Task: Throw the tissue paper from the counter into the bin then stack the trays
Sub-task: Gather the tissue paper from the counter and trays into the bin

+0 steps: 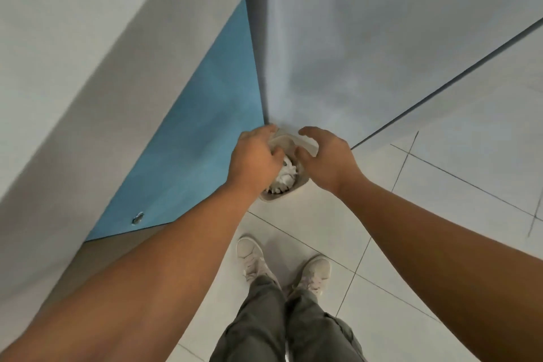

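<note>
Pale grey wall panels (382,38) fill the upper right and meet in a corner. A broad, off-white slanted surface (88,53) takes the left side. A floor of large, glossy white tiles with thin dark joints (440,214) spreads below. Between the off-white surface and the corner is a flat, light blue panel (211,126).

The person's grey trousers (264,317) and pale lace-up shoes (252,256) stand on the tiles. A small, round beige bin (273,198) sits on the floor, tight in the corner.

The left hand (255,159) hangs over the bin's mouth with its fingers curled. Its fingertips are hidden, so whether it grips anything cannot be told. The right hand (326,159) is over the far rim, with thumb and forefinger loosely spread and nothing pinched.

The crumpled white tissue paper (286,173) lies inside the bin, between the hands. A small metal knob (137,218) sits low on the blue panel.
</note>
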Demonstrator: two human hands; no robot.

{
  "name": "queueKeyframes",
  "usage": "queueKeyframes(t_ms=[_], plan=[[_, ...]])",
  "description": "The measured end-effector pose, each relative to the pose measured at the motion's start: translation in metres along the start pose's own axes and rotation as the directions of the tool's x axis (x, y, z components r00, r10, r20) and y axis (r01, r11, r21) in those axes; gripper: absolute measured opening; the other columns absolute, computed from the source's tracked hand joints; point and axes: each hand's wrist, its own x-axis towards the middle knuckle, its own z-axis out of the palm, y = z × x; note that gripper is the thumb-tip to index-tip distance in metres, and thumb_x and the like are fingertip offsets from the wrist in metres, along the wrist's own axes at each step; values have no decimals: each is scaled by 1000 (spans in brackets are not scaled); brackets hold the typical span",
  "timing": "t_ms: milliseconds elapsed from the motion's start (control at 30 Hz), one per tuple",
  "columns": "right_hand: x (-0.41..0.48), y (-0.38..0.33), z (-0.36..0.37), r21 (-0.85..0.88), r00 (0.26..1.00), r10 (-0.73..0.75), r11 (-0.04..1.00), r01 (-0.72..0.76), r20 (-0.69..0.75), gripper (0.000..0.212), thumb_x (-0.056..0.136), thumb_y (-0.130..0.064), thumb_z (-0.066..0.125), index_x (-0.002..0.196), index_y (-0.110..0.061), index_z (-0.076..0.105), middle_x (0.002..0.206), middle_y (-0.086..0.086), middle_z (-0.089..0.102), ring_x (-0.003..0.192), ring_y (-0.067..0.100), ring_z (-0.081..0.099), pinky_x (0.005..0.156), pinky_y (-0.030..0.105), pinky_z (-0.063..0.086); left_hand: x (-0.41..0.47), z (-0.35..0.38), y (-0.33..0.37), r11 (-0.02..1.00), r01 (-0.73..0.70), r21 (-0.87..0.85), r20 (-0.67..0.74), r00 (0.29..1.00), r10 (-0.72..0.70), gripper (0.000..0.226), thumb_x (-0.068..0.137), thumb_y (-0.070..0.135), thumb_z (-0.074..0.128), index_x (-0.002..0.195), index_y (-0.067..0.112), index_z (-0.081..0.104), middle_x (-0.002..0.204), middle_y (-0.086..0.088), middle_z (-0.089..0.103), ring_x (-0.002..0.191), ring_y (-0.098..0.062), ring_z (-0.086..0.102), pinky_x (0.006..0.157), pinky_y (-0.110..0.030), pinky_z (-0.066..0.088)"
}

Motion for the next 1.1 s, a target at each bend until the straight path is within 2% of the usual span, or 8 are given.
queueKeyframes(t_ms=[167,300,433,600,733,900,967,1100], plan=[[-37,-44,-70,-71,990,-135,989,132,-35,42,91,-32,61,131,-22,57,136,-1,56,125,18,51,97,19,32,-33,-69,65,998,-52,-32,-108,993,48,44,90,26,61,133,20,57,124,-5,63,121,-20,51,94,-23,38],[-63,-87,-120,-94,962,-259,963,251,-82,41,91,-32,63,130,-20,59,134,1,58,124,18,52,99,19,32,-55,-130,109,991,-130,-32,-213,970,120,40,89,27,60,129,18,61,126,-2,64,121,-19,54,100,-27,38],[-81,-134,-163,-125,909,-393,918,377,-140,39,91,-28,63,128,-17,60,131,3,60,122,19,53,99,19,31,-74,-189,143,981,-185,-52,-351,923,156,37,87,26,60,123,16,64,121,-2,66,113,-20,59,93,-21,36],[-97,-201,-196,-130,830,-528,849,512,-179,39,91,-26,62,128,-15,60,128,6,61,119,21,55,101,26,38,-93,-251,163,981,-194,0,-467,868,172,38,90,25,62,127,18,61,126,2,64,114,-17,56,93,-19,35],[-101,-252,-204,-127,787,-591,806,578,-178,37,92,-27,60,128,-17,60,131,3,58,121,18,53,101,22,37,-103,-298,163,981,-191,20,-533,829,172,38,92,27,60,130,20,59,129,4,62,118,-16,54,96,-22,37],[-87,-306,-191,-145,764,-632,775,616,-130,37,93,-31,58,129,-22,58,134,-1,55,124,16,50,105,28,39,-102,-348,137,990,-141,17,-593,796,123,36,93,28,59,129,22,59,129,6,61,119,-14,53,97,-23,37],[-76,-327,-181,-136,766,-634,772,621,-108,37,93,-32,58,130,-24,57,136,-2,53,126,16,48,105,32,40,-95,-366,119,992,-125,19,-602,791,111,35,93,28,59,127,22,60,127,6,62,118,-15,54,96,-22,37],[-42,-372,-151,-140,751,-657,752,644,-74,38,94,-31,58,131,-22,57,137,-1,54,126,17,49,106,30,40,-69,-402,74,997,-73,-11,-617,786,51,30,92,26,61,122,21,63,117,7,64,112,-14,55,91,-21,38]])
